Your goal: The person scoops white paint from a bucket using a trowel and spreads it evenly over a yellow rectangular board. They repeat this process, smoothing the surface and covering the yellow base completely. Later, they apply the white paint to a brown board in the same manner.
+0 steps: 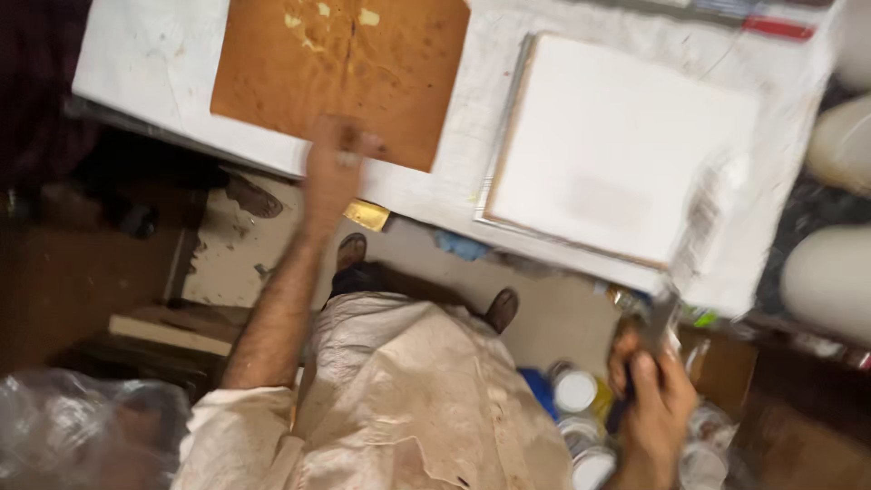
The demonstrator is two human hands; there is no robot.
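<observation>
On the worktop (154, 63), near its front edge, my left hand (334, 163) rests on the lower corner of a brown board (336, 63), fingers curled loosely; blur hides whether it grips or only presses. My right hand (655, 399) sits lower, off the worktop edge, closed around a brush handle (660, 322) whose blurred bristle end (712, 213) sweeps over the right edge of the white panel (617, 145). Risks as I judge them: the brown board hangs close to the edge, so a push from the left hand could slide it off onto the floor (544, 313). The brush moves fast, so it could flick paint past the panel or knock it askew, since nothing visible clamps it. Paint cans (581, 417) stand right under the right hand, some apparently open; a dropped brush or elbow could tip one. Shoes (499, 308) are close to them too.
</observation>
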